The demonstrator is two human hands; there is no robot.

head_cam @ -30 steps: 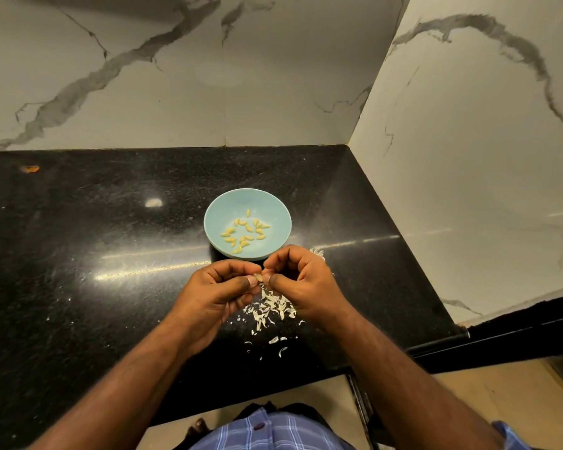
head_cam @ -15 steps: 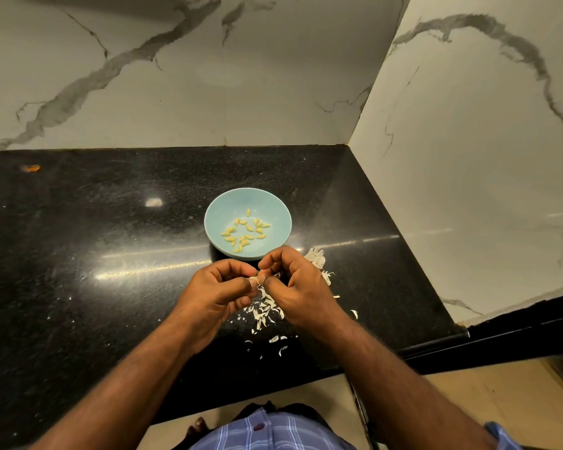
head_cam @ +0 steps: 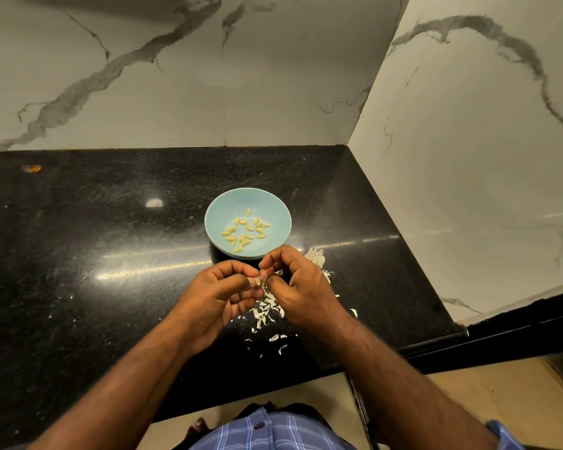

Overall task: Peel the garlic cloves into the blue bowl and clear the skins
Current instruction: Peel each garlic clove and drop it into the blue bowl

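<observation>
A light blue bowl (head_cam: 218, 211) stands on the black counter and holds several yellowish peeled cloves (head_cam: 246, 231). Just in front of the bowl, my left hand (head_cam: 220, 295) and my right hand (head_cam: 301, 289) meet fingertip to fingertip. Between them they pinch one small pale garlic clove (head_cam: 258, 280), mostly hidden by the fingers. Below the hands lies a scatter of white skins (head_cam: 267, 311). A larger white clump of garlic and skin (head_cam: 316, 254) shows behind my right hand.
The black granite counter (head_cam: 95, 254) ends in a front edge near my body. White marble walls close it at the back and right, forming a corner. Small skin flecks dot the counter to the left. An orange speck (head_cam: 31, 168) lies far left.
My right hand has shifted slightly left and turned, uncovering the white clump behind it. Both hands stay pinched on the clove in front of the bowl.
</observation>
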